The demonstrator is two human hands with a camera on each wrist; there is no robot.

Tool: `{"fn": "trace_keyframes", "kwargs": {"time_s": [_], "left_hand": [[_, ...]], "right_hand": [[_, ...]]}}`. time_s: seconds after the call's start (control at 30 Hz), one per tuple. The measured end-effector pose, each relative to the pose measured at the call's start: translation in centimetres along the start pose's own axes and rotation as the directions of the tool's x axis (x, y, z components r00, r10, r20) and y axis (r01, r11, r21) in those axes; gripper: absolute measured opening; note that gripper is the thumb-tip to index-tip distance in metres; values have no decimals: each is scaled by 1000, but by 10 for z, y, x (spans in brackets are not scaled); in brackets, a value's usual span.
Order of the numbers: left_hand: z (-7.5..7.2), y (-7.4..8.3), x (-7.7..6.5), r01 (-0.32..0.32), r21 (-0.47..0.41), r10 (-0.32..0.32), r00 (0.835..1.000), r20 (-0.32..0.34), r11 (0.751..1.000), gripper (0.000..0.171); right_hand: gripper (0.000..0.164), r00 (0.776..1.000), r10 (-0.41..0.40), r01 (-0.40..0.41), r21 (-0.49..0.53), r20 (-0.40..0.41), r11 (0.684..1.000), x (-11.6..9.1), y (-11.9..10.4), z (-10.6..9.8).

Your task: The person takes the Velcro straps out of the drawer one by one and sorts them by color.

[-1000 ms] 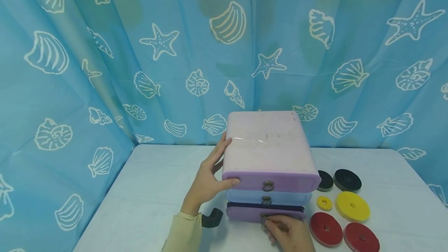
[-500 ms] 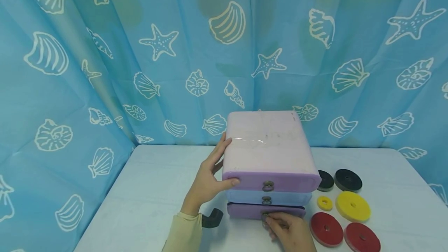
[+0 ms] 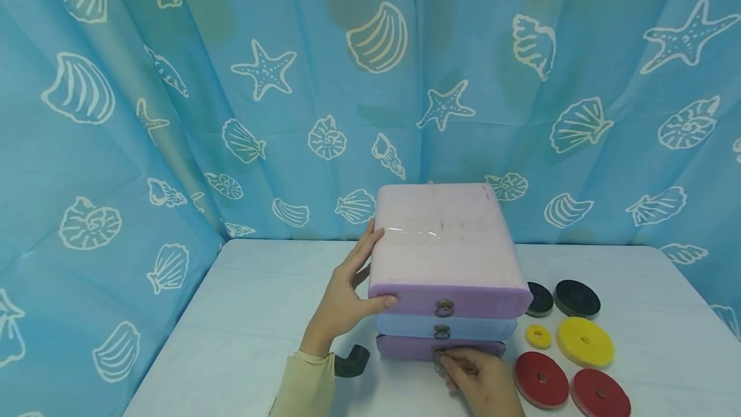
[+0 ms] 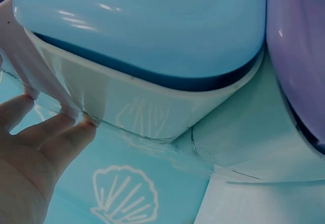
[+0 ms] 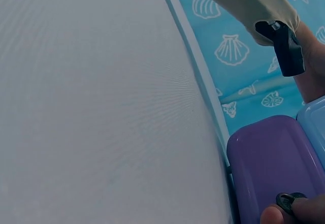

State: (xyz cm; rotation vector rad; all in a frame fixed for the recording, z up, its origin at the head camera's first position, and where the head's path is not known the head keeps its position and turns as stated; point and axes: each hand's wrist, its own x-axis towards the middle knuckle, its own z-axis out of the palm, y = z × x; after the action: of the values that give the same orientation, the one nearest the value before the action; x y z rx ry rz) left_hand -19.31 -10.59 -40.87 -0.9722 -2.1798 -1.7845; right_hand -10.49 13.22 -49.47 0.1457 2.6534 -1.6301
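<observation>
A small chest of drawers (image 3: 440, 237) stands on the table, with purple, blue and purple drawer fronts from top to bottom. My left hand (image 3: 338, 301) rests on its left side, thumb on the top drawer front. In the left wrist view the fingertips touch the see-through side wall, beside the blue drawer front (image 4: 147, 26). Low at the front, my right hand (image 3: 483, 378) pinches the metal ring pull (image 3: 438, 358) of the bottom drawer (image 3: 405, 348). The right wrist view shows thumb and finger on that ring pull (image 5: 285, 201). A thin dark line runs above the bottom drawer front.
Flat rolls lie right of the chest: two black rolls (image 3: 577, 298), two yellow rolls (image 3: 585, 342) and two red rolls (image 3: 541, 379). A black device (image 3: 351, 361) sits at my left wrist. Behind the table (image 3: 249, 314) hangs a blue shell-print curtain (image 3: 324, 89).
The bottom drawer has slid inward, and the dark gap above its front has shrunk to a line. My right hand has stayed on its ring pull; my left hand has kept its place.
</observation>
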Motion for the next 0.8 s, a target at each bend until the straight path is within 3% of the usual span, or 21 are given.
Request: {"fn": "trace_keyframes", "kwargs": {"time_s": [0.5, 0.8], "left_hand": [[1, -3, 0, -3, 3, 3, 1000, 3, 1000, 90], [1, -2, -1, 1, 5, -1, 1000, 2, 1000, 90]], "right_hand": [[18, 1000, 22, -23, -82, -2, 996, 4, -1, -3], [22, 998, 42, -37, -121, 37, 992, 4, 0, -2]]}}
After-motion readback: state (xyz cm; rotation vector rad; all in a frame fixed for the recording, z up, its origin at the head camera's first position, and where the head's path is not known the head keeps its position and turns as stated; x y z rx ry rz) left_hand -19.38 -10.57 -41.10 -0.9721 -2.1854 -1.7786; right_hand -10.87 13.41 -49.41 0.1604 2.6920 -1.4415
